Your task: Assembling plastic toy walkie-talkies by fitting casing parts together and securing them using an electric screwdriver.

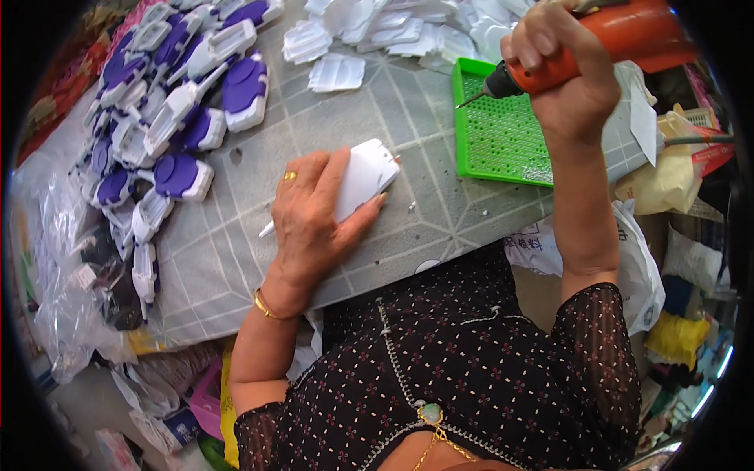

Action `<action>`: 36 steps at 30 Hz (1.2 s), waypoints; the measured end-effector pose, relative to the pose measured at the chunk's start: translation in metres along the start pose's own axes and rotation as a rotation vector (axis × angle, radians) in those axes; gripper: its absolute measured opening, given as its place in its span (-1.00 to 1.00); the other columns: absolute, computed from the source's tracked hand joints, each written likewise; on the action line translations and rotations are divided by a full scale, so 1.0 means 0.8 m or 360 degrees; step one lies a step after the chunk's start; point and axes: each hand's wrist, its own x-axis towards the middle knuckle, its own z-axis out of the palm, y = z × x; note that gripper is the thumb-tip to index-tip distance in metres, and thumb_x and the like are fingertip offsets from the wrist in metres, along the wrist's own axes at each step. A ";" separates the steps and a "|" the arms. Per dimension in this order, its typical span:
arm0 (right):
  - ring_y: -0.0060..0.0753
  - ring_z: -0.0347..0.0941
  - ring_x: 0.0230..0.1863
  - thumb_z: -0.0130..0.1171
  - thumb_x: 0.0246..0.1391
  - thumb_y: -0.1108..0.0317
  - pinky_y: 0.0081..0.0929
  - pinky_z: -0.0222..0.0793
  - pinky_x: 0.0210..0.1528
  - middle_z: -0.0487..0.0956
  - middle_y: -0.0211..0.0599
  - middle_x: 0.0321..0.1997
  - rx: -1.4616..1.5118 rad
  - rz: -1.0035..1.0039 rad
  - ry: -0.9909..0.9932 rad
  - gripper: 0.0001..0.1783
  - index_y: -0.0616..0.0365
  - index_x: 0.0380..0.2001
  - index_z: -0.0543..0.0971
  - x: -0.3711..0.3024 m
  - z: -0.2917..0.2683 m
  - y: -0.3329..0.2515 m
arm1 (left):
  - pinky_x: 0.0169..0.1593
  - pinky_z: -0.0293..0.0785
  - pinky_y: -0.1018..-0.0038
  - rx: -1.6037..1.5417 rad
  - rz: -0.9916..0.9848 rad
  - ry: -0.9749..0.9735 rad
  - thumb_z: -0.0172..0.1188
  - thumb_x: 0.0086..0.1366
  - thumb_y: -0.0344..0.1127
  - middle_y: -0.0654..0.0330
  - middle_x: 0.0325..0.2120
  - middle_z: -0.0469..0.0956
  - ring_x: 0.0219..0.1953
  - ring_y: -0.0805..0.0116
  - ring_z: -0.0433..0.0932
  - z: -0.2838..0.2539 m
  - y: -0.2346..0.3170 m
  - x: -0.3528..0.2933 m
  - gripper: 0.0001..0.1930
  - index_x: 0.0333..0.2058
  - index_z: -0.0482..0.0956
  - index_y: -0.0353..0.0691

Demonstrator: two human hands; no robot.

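Note:
My left hand [310, 208] is closed over a white plastic casing [363, 174], pressing it to the table with the thumb along its near side and the fingers along its far side. A thin white tip sticks out from under the hand at its left. In my right hand [572, 82] is an orange power screwdriver [628, 35], raised above the right side of the table. Its slim bit points left and down over a green tray [461, 125] with a perforated insert. Small silvery screws [537, 173] lie in the tray's near right corner.
A heap of white and purple plastic devices [177, 177] covers the table's left side. Loose white plastic covers [338, 72] are piled at the far edge. Clear plastic wrap [59, 275] hangs at the left, and bags [640, 267] stand below the table's right edge.

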 end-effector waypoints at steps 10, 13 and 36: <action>-0.36 0.42 -0.62 0.24 0.07 0.50 -0.34 0.46 -0.41 0.48 -0.25 -0.54 0.0057 0.0440 -0.0135 -0.80 0.21 -0.25 0.44 -0.047 0.071 0.027 | -0.09 0.48 0.18 0.0005 0.0029 0.0005 0.48 0.04 -0.11 0.04 -0.18 0.54 -0.14 0.00 0.54 -0.002 -0.003 0.000 -0.40 0.01 0.56 -0.31; -0.39 0.42 -0.62 0.25 0.08 0.50 -0.39 0.46 -0.43 0.48 -0.28 -0.57 0.0065 0.0431 -0.0180 -0.81 0.23 -0.27 0.45 -0.046 0.067 0.032 | -0.09 0.48 0.18 0.0009 0.0066 0.0018 0.48 0.02 -0.11 0.05 -0.19 0.54 -0.14 0.00 0.54 0.000 -0.003 0.000 -0.40 0.00 0.55 -0.30; -0.50 0.42 -0.62 0.24 0.12 0.54 -0.51 0.41 -0.51 0.45 -0.37 -0.58 -0.0172 0.0440 -0.0305 -0.83 0.20 -0.31 0.42 -0.033 0.058 0.079 | -0.05 0.47 0.18 -0.0046 0.0059 0.0082 0.49 0.00 -0.13 -0.01 -0.11 0.56 -0.09 -0.02 0.55 0.002 -0.003 -0.006 -0.37 0.01 0.56 -0.37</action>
